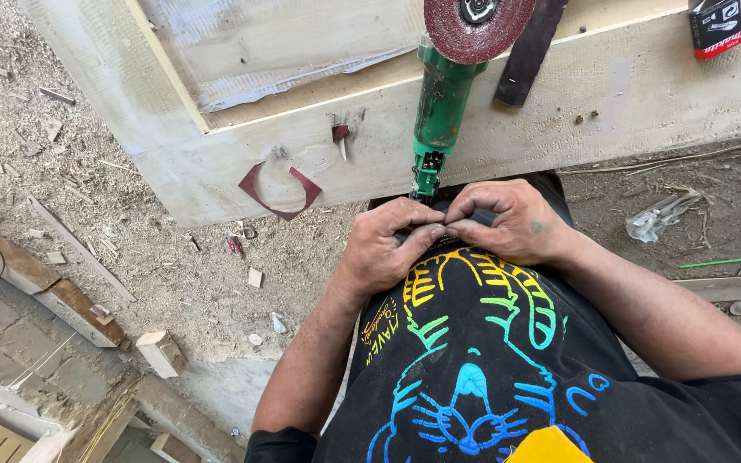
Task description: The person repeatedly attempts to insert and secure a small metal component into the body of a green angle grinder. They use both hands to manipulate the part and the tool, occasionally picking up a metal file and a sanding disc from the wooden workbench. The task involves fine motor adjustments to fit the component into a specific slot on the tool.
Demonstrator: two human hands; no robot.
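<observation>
I see one green plastic angle grinder (439,103) w/ a coarse red disc (476,26), lying on a rough pale wood plank (645,94). L hand (388,249) & R hand (508,221) meet at its tail end, fingers curled shut, pinching smth small — can't tell what. Nearby: 1 torn maroon sandpaper piece (278,189), 1 dark flat bar (529,51), sawdust-covered ground (130,240).

Black T-shirt (508,377) with rainbow-coloured cat print, short sleeves.
</observation>
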